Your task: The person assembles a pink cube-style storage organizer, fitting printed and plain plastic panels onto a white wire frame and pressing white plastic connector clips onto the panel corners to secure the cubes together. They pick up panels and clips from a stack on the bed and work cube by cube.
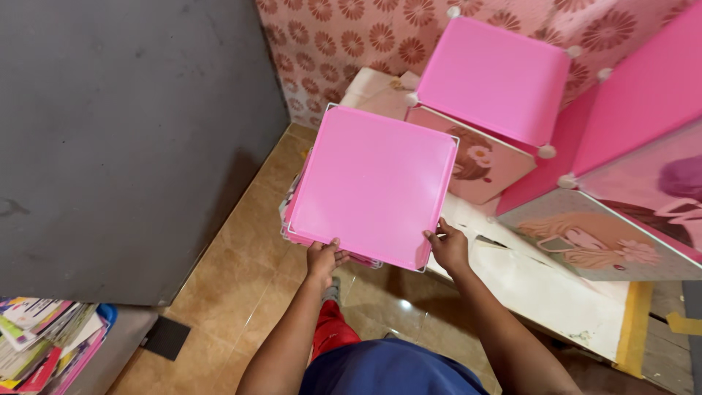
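Both forearms stretched forward and down from the bottom edge of the view, elbows tucked close to the body. Left hand curled on the near edge of a stack of pink square panels, thumb on top, fingers hidden underneath. Right hand clamped on the near right corner of the same stack, thumb up along the wire-framed edge. Stack held level between the 2 hands, out ahead of the knuckles, above the tan tiled floor. Just beyond it, an assembled pink cube shelf with a cartoon-printed door, against flowered wallpaper.
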The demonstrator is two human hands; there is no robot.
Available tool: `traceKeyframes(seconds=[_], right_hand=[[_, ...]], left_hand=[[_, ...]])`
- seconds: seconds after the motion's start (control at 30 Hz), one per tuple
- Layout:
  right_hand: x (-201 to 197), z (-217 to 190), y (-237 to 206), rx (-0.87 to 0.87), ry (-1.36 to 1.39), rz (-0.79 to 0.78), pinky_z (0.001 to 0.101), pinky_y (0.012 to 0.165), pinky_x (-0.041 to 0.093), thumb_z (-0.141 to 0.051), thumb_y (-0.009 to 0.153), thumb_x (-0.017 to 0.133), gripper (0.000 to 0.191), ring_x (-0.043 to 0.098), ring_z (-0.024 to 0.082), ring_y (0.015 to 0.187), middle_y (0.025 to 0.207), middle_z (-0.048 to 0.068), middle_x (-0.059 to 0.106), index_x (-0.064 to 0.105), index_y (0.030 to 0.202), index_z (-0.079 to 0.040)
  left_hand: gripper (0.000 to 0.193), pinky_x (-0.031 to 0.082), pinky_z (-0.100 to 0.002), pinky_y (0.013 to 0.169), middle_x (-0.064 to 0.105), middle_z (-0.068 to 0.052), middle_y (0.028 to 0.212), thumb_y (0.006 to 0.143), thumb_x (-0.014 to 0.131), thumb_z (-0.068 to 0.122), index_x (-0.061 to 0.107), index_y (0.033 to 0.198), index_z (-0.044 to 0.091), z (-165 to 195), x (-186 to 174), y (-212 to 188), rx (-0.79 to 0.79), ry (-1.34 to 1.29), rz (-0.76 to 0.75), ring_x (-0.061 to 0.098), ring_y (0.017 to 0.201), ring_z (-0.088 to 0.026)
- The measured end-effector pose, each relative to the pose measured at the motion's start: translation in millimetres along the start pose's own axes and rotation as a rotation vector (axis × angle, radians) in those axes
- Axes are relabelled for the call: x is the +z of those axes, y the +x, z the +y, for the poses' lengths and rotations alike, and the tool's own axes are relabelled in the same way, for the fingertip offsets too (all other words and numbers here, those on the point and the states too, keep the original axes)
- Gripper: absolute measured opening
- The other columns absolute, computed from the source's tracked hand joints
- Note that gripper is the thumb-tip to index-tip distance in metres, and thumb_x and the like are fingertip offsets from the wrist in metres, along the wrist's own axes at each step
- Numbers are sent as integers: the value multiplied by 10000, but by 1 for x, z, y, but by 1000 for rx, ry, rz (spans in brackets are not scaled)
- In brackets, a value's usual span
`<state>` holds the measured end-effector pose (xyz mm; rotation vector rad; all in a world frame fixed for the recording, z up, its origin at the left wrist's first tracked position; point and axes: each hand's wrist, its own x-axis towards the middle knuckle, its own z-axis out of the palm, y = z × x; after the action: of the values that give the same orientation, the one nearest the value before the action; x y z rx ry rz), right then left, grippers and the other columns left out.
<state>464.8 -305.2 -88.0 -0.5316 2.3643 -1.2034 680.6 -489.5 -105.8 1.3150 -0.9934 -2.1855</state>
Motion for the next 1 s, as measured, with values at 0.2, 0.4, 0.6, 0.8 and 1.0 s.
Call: traceKeyframes(seconds=[0.2,0.4,0.6,0.8,1.0], right_hand=[[59,2,18,2,-12,-96,343,682,595,-221,895,776,627,699,139,711,901,115,768,544,1420,31],[101,-1,45,30,-125,-103,345,743,591,-258,900,786,527,754,187,779,953,142,792,651,1322,28],[128,3,71,138,-174,-111,358,788,582,-273,861,788,551,762,232,831,972,143,790,666,1332,-15],[143,7,95,197,-259,-102,358,840,578,-271,864,801,645,756,255,899,1051,139,782,574,1416,-26],[144,5,101,270,-280,-215,363,871,585,-206,892,697,699,762,274,957,1146,125,767,463,1544,-104]], left_hand=[[185,589,-348,657,715,-81,986,973,662,139,633,1140,64,7,-44,31,-121,46,89,727,784,-203],[173,555,-328,606,729,-53,950,969,677,161,657,1117,73,23,-65,79,-217,183,105,706,742,-175],[170,523,-289,568,724,-20,896,970,709,225,672,1056,83,32,-72,130,-319,373,113,672,671,-135],[199,481,-286,528,686,8,787,981,702,290,684,994,93,33,-72,157,-373,518,84,634,614,-117],[187,486,-305,524,694,-9,789,985,663,291,680,1009,106,38,-69,164,-448,599,83,644,603,-138]])
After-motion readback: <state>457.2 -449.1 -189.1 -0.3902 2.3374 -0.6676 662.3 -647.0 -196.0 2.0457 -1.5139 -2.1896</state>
